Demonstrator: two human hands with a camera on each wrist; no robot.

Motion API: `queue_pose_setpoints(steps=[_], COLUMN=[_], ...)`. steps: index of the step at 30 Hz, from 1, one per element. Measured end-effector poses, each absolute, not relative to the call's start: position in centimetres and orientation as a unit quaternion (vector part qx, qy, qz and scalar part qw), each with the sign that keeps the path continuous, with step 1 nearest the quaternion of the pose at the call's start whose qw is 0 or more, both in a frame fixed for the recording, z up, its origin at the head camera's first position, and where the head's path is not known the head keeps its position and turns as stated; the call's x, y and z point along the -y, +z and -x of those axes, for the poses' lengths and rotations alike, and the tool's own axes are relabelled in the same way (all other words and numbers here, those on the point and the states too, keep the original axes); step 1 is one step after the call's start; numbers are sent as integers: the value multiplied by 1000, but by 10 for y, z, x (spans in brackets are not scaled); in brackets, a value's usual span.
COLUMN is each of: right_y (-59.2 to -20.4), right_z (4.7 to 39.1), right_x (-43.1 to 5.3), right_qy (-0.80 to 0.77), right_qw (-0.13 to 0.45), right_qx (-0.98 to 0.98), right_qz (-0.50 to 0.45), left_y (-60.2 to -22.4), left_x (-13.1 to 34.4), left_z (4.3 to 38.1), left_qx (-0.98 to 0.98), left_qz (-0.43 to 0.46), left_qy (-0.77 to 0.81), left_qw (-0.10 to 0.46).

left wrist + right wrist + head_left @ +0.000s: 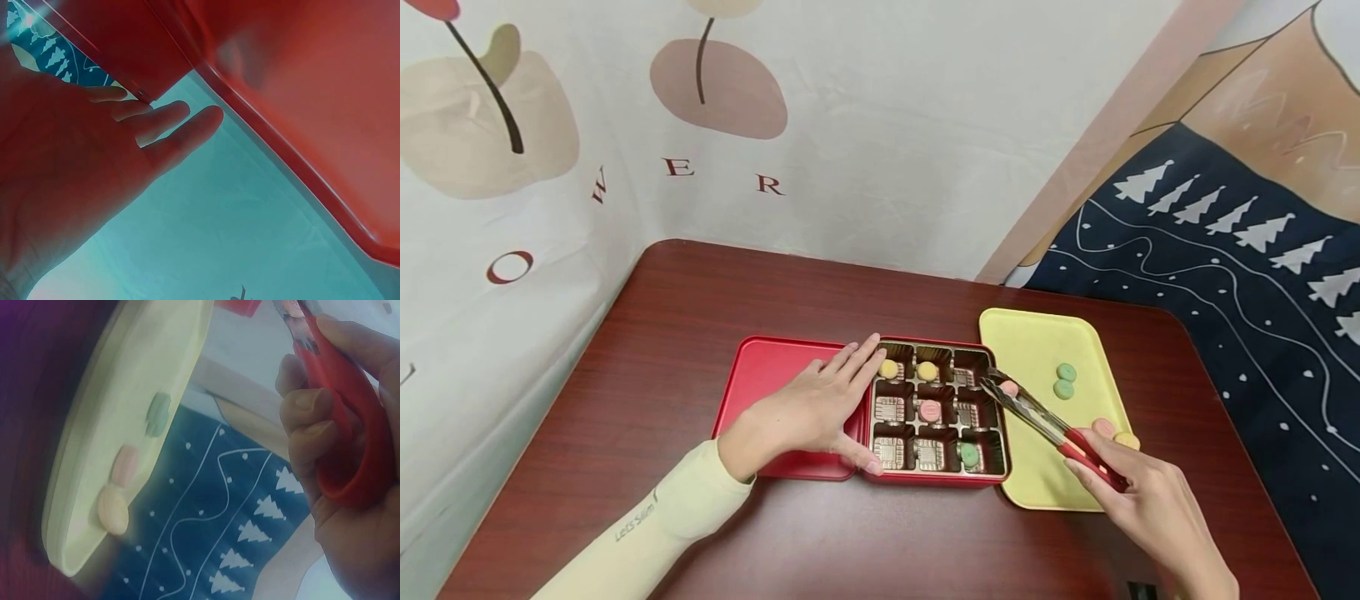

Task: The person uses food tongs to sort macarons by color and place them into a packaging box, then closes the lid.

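My right hand (1165,492) grips red-handled metal tongs (1037,417), whose tips reach over the right rim of a red box (940,479). Beside the tong arms, near the tips, shows a pink macaron (1009,388); I cannot tell if they pinch it. In the box's divided insert sit a yellow macaron (889,369) at back left, another yellow one (927,372) at back middle, a pink one (930,411) in the centre and a green one (970,455) at front right. My left hand (812,408) lies with spread, straight fingers along the box's left edge.
A yellow tray (1037,333) right of the box bears two green macarons (1065,380), a pink one (1103,427) and a yellow one (1126,440) by its right edge. Left of the box, partly under my left hand, lies a red lid (775,367). Cloth hangs behind the table (700,283).
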State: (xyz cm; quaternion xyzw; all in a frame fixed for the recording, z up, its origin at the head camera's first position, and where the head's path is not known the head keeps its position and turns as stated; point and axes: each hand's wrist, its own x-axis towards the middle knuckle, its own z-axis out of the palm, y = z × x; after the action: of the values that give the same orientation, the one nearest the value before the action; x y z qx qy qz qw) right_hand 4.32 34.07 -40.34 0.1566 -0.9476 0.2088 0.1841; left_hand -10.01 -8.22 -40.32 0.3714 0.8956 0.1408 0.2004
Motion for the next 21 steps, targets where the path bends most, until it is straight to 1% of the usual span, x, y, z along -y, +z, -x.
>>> queue_pose_setpoints(steps=[4, 21], right_y=[-406, -415], right_z=[-43, -46], right_x=[-337, -330], right_qy=[213, 211], right_qw=[174, 176], right_qx=[947, 944], right_qz=[-163, -185], left_y=[-403, -404], left_x=[82, 82], left_z=[100, 101], left_qx=[-896, -896], left_qz=[-371, -368], left_qy=[139, 141], left_qw=[201, 206])
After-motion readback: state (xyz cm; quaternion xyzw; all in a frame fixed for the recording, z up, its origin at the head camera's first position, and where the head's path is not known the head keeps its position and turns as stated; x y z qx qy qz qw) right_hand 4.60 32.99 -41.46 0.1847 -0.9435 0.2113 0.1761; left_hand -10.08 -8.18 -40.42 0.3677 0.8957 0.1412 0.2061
